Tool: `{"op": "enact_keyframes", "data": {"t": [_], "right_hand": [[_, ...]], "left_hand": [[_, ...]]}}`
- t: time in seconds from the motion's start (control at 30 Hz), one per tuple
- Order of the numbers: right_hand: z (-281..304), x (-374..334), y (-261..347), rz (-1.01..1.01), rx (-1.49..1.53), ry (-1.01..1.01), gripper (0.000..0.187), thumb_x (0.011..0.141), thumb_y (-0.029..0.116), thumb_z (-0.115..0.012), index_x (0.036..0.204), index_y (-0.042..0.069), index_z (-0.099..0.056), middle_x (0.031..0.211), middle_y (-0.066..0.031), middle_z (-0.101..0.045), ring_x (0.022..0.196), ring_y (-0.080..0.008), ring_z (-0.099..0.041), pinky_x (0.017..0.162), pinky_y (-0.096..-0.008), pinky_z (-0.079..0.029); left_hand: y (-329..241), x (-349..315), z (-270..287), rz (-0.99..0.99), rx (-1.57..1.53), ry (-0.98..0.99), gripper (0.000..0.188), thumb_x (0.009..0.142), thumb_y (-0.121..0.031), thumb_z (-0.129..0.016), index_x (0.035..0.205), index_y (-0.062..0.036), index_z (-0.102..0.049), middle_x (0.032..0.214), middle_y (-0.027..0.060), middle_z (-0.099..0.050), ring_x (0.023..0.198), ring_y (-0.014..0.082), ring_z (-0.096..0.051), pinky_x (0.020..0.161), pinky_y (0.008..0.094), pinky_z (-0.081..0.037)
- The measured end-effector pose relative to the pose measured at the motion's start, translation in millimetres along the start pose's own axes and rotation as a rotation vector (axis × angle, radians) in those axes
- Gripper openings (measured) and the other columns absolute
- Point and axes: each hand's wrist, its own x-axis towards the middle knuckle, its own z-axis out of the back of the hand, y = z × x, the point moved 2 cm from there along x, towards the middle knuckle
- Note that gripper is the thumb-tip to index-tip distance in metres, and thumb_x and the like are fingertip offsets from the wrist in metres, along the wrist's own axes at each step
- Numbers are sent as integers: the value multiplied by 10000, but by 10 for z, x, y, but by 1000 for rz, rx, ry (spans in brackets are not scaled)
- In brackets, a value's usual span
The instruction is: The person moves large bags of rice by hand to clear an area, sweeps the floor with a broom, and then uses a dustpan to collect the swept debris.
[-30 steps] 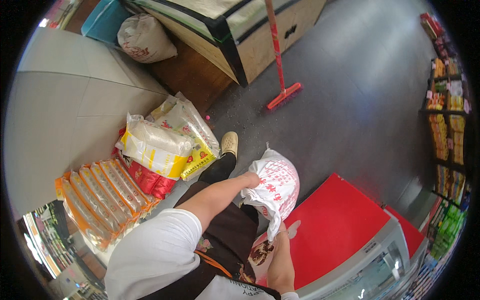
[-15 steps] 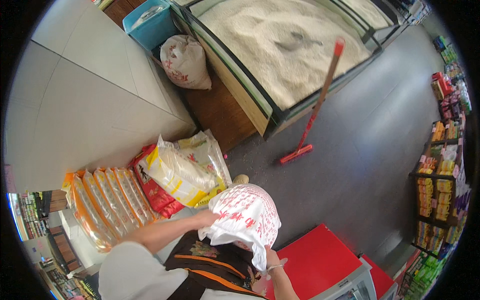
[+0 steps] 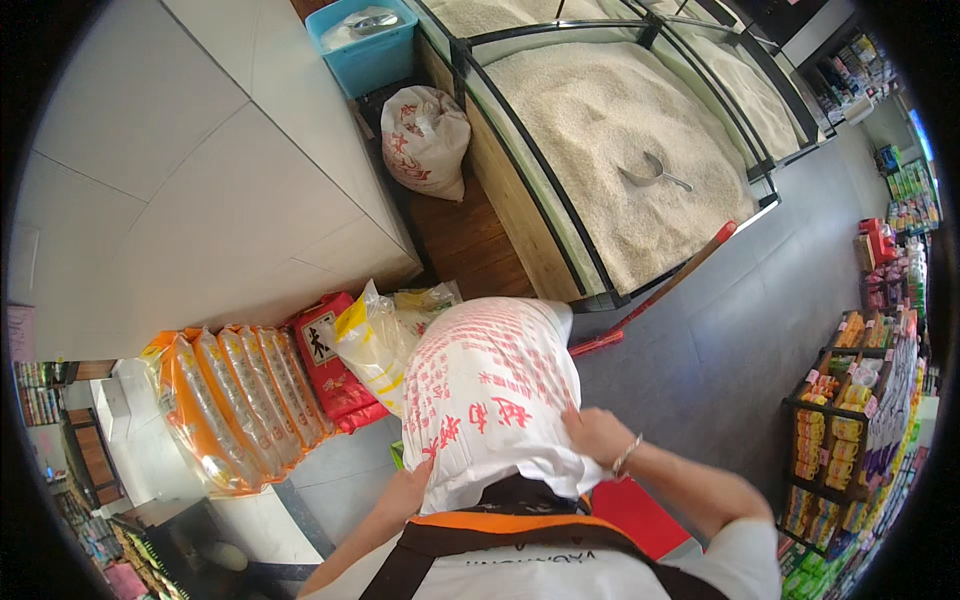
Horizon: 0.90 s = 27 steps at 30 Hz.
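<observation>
Hoisted higher against the chest than a moment ago, the white woven rice sack [image 3: 490, 400] is now clamped by left hand [image 3: 408, 490] and right hand [image 3: 595, 435] fingers, facing the open rice bin [image 3: 610, 130].

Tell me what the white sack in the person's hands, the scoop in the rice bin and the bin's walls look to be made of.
White sack: probably woven plastic, matte, printed in red; it creases stiffly under the left hand and right hand.
Scoop: likely metal, grey with a dull shine.
Bin walls: seemingly clear glass or acrylic in dark frames, with a wooden base showing through.
</observation>
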Motion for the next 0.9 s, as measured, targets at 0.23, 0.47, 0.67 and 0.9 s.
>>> {"op": "enact_keyframes", "data": {"t": [0.23, 0.47, 0.67, 0.9], "right_hand": [[1118, 934, 433, 169, -167, 277, 452, 900, 314, -314, 886, -42, -591, 871, -277, -593, 812, -428, -577, 776, -464, -440], [1920, 2013, 447, 471, -347, 438, 306, 817, 179, -413, 907, -31, -616, 873, -242, -615, 830, -378, -611, 710, -440, -488], [2783, 2614, 376, 708, -406, 513, 323, 844, 194, -389, 883, -55, -590, 864, -262, -605, 823, -390, -608, 718, -452, -486], [3681, 2934, 443, 642, -298, 434, 321, 841, 187, -381, 815, -43, -604, 796, -259, -601, 779, -393, -604, 724, -459, -477]], "left_hand": [[-356, -27, 106, -201, -95, -208, 416, 914, -380, -378, 1043, -12, -523, 874, 270, -576, 788, 389, -574, 707, 390, -448], [-1313, 378, 341, -11, -328, -266, 389, 907, -363, -396, 1047, -22, -521, 845, 238, -566, 763, 357, -566, 676, 377, -440], [-2050, 371, 687, 159, -485, -281, 367, 900, -348, -411, 1051, -31, -520, 821, 211, -557, 741, 329, -560, 650, 366, -433], [-2734, 343, 1242, 174, -620, -282, 344, 893, -330, -429, 1056, -41, -518, 793, 179, -547, 716, 297, -552, 619, 353, -425]]}}
